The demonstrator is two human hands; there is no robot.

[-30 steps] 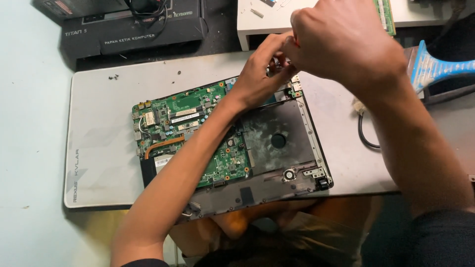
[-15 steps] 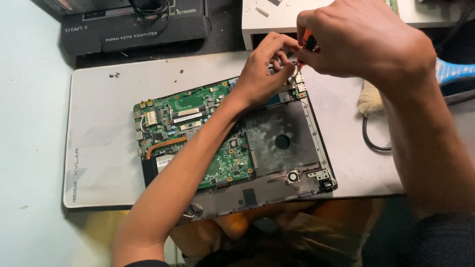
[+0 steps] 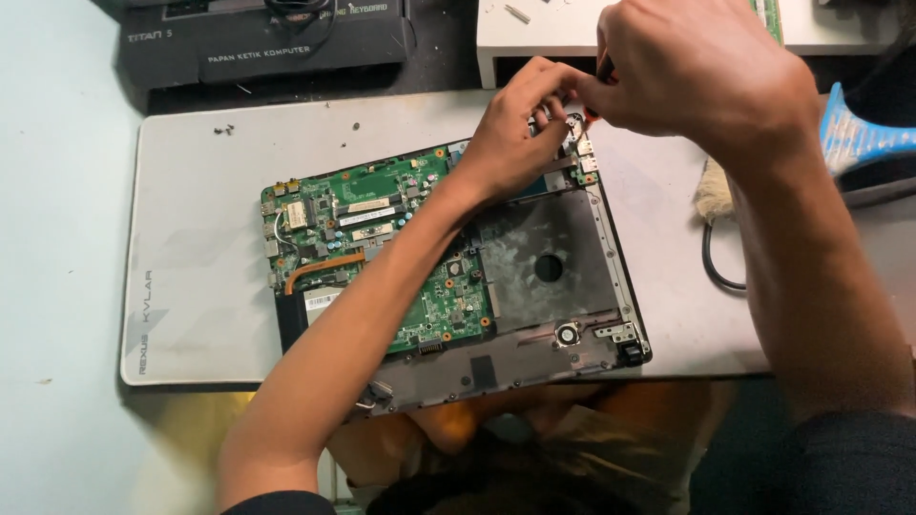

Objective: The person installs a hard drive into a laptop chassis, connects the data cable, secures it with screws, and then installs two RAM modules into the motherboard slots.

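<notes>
Left hand [image 3: 515, 143] curled, fingertips pinching at laptop [image 3: 458, 286] corner; right hand [image 3: 706, 76] fisted around screwdriver [image 3: 604, 69], wrist arched above

right hand [image 3: 701, 72]: has slid a little leftwards in view, staying over the far corner of the laptop base [image 3: 534, 286]
left hand [image 3: 515, 133]: fingers remain pinched just beside the right hand, barely shifted
brush [image 3: 840, 138]: more of its blue handle is again visible beyond the right wrist than half a second ago
</notes>
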